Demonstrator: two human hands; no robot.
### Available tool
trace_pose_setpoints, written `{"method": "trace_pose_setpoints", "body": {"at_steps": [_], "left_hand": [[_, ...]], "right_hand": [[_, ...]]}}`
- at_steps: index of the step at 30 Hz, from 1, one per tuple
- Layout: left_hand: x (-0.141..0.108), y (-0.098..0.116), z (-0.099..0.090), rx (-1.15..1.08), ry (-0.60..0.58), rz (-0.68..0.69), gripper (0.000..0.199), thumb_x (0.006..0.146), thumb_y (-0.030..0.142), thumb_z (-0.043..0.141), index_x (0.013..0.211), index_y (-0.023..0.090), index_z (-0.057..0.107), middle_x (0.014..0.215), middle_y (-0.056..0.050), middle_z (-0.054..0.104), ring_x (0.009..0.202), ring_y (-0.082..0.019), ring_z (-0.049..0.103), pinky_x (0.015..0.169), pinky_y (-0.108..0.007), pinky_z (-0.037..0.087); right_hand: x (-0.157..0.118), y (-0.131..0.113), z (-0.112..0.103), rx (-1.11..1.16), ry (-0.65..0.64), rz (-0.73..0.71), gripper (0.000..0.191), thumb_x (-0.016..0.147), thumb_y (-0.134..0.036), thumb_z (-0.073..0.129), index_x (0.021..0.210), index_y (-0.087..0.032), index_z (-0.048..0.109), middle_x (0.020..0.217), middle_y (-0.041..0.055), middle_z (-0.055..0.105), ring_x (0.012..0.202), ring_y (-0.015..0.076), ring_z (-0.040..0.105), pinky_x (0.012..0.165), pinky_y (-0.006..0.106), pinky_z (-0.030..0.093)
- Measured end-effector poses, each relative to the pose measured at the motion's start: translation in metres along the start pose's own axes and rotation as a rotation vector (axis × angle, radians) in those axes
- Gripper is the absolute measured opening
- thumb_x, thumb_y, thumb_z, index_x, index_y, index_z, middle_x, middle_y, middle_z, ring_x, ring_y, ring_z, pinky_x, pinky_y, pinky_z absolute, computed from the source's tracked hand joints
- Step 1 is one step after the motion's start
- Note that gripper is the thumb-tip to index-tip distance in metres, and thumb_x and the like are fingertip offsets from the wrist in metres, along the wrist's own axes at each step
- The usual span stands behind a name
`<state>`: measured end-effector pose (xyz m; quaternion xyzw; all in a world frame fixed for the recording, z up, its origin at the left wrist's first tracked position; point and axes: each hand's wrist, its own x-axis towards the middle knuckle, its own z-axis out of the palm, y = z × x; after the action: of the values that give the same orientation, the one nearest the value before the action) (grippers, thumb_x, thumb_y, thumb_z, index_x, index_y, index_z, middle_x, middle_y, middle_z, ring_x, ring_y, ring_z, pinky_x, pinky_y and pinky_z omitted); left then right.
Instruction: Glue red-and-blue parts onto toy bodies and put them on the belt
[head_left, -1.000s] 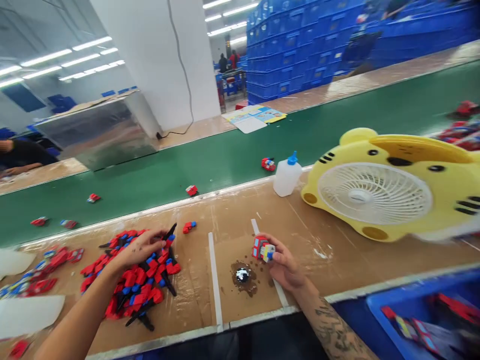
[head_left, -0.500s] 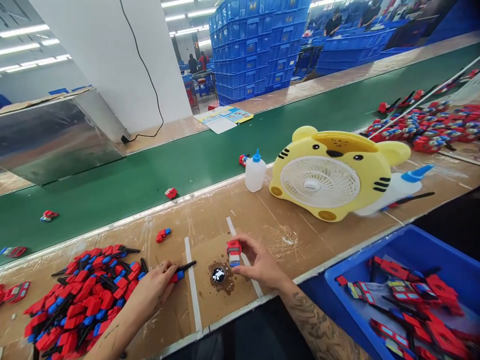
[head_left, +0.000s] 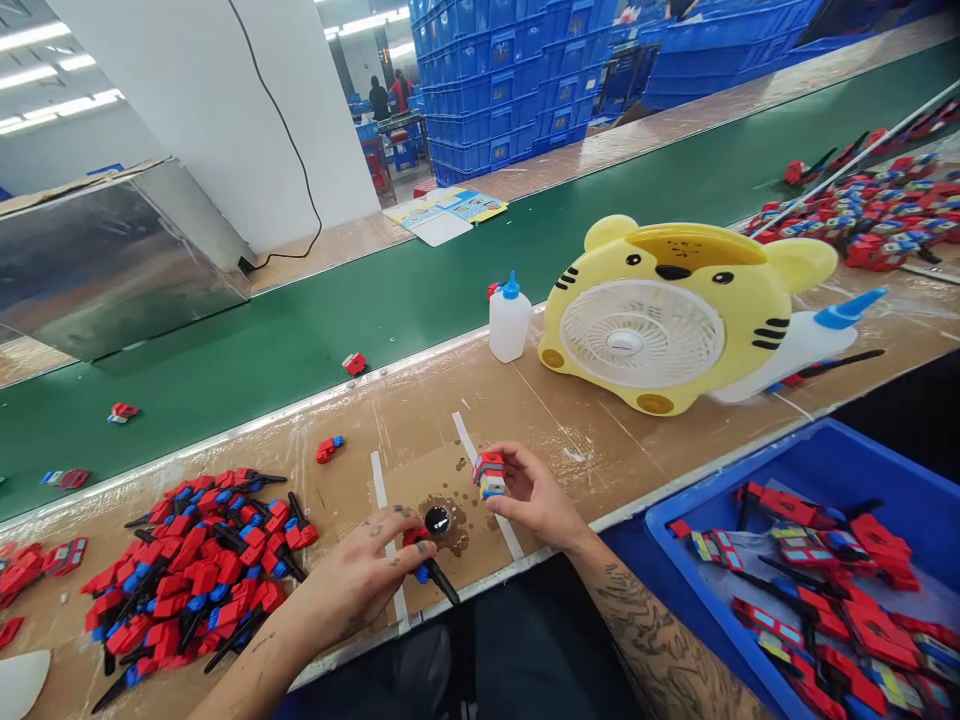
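My left hand (head_left: 390,550) pinches a toy arm (head_left: 439,577), red and blue with a long black rod angled down toward the table edge. Close to its fingertips sits a small round dark cap (head_left: 437,520) with liquid in it, and wet spots surround it. Between the thumb and fingers of my right hand (head_left: 534,490) is a blocky toy body piece (head_left: 489,474) in red, grey, white and blue, held just above the table. A heap of similar red toy arms (head_left: 187,570) lies left of my left hand.
A yellow animal-faced fan (head_left: 667,310) and a white squeeze bottle (head_left: 510,325) stand behind my right hand. The blue bin (head_left: 675,545) at right holds red toy parts. Beyond the table runs a green conveyor belt (head_left: 420,290) carrying scattered pieces.
My left hand has moved right from the heap with the toy arm, bringing it beside the cap. The body piece in my right hand has shifted slightly right and turned.
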<state>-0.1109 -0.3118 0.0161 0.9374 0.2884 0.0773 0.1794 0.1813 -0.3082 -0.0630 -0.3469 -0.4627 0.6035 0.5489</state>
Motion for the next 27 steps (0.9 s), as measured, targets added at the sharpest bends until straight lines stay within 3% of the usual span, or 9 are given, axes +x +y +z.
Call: {"method": "trace_pose_setpoints", "body": {"at_steps": [2, 7, 13, 17, 20, 23, 27], "left_hand": [[0.008, 0.006, 0.001, 0.117, -0.068, 0.099, 0.049, 0.093, 0.01, 0.046, 0.135, 0.033, 0.058, 0.132, -0.009, 0.06, 0.127, -0.025, 0.051, 0.105, -0.04, 0.047], [0.021, 0.004, 0.003, 0.28, -0.145, 0.158, 0.052, 0.092, 0.004, 0.042, 0.135, 0.027, 0.058, 0.132, -0.011, 0.059, 0.122, -0.027, 0.05, 0.1, -0.042, 0.05], [0.022, 0.001, 0.007, 0.243, -0.171, 0.149, 0.053, 0.09, 0.002, 0.042, 0.135, 0.026, 0.058, 0.132, -0.011, 0.059, 0.123, -0.028, 0.051, 0.101, -0.043, 0.05], [0.02, -0.002, 0.007, -0.047, 0.011, 0.012, 0.044, 0.093, 0.01, 0.048, 0.13, 0.029, 0.062, 0.13, -0.011, 0.06, 0.119, -0.023, 0.056, 0.1, -0.037, 0.05], [0.027, 0.0, 0.011, -0.428, 0.262, -0.232, 0.033, 0.089, 0.02, 0.063, 0.121, 0.026, 0.067, 0.121, -0.01, 0.064, 0.114, -0.023, 0.061, 0.098, -0.035, 0.051], [0.041, 0.005, 0.019, -0.831, 0.511, -0.459, 0.039, 0.079, 0.03, 0.077, 0.115, 0.019, 0.069, 0.118, -0.011, 0.068, 0.111, -0.027, 0.065, 0.1, -0.038, 0.052], [0.06, 0.007, 0.028, -1.095, 0.616, -0.546, 0.048, 0.07, 0.032, 0.084, 0.114, 0.016, 0.071, 0.115, -0.012, 0.071, 0.109, -0.029, 0.067, 0.1, -0.04, 0.052]], "right_hand": [[-0.003, 0.007, -0.001, 0.118, 0.032, 0.048, 0.052, 0.07, -0.022, 0.084, 0.115, -0.026, 0.058, 0.111, 0.0056, 0.067, 0.101, 0.0212, 0.065, 0.09, 0.036, 0.05], [-0.008, 0.016, 0.0, 0.233, 0.095, 0.111, 0.057, 0.066, -0.024, 0.087, 0.118, -0.023, 0.062, 0.108, 0.0078, 0.07, 0.099, 0.0222, 0.067, 0.088, 0.037, 0.051], [-0.008, 0.017, -0.002, 0.289, 0.124, 0.112, 0.056, 0.064, -0.023, 0.089, 0.115, -0.023, 0.065, 0.107, 0.0072, 0.071, 0.098, 0.022, 0.067, 0.089, 0.037, 0.051], [-0.005, 0.012, 0.003, 0.33, 0.098, 0.097, 0.057, 0.061, -0.019, 0.091, 0.111, -0.024, 0.064, 0.107, 0.0049, 0.069, 0.099, 0.0201, 0.066, 0.088, 0.033, 0.051], [-0.002, 0.009, 0.012, 0.403, 0.055, 0.091, 0.062, 0.061, -0.024, 0.092, 0.116, -0.024, 0.063, 0.11, 0.0068, 0.069, 0.1, 0.0221, 0.067, 0.088, 0.035, 0.051], [0.004, 0.006, 0.022, 0.47, 0.077, 0.081, 0.062, 0.062, -0.03, 0.092, 0.117, -0.024, 0.065, 0.111, 0.008, 0.07, 0.099, 0.0229, 0.067, 0.089, 0.035, 0.051], [0.013, 0.005, 0.032, 0.432, 0.114, 0.047, 0.061, 0.062, -0.034, 0.092, 0.116, -0.026, 0.066, 0.109, 0.0062, 0.071, 0.097, 0.021, 0.068, 0.086, 0.031, 0.052]]}}
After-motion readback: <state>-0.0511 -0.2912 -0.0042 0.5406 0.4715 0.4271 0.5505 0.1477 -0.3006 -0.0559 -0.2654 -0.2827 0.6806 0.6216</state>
